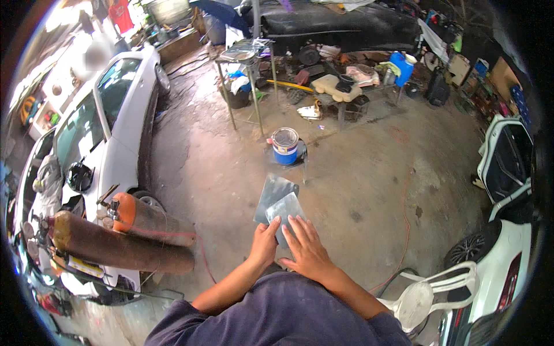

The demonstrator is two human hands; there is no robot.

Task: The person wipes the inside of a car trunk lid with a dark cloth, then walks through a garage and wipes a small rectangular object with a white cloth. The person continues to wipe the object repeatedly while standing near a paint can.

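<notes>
Now both hands grip grey sheets (pixel 278 203): left hand (pixel 264 242) edge, right hand (pixel 307 248) flat on top; blue can (pixel 285 146) beyond.

A white car (pixel 109 127) stands at left, two gas cylinders (pixel 124 233) lying beside it. A blue paint bucket (pixel 285 145) sits on a stool mid-floor. A white plastic chair (pixel 434 293) stands at lower right.

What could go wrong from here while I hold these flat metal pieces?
1. The left hand pinches only the lower edge of the grey metal pieces, and the right hand lies flat on them, so they may slip or cut the fingers.
2. If dropped, they might hit the blue paint can on its small stand just ahead.
3. The orange cable on the floor is a likely trip hazard.
</notes>
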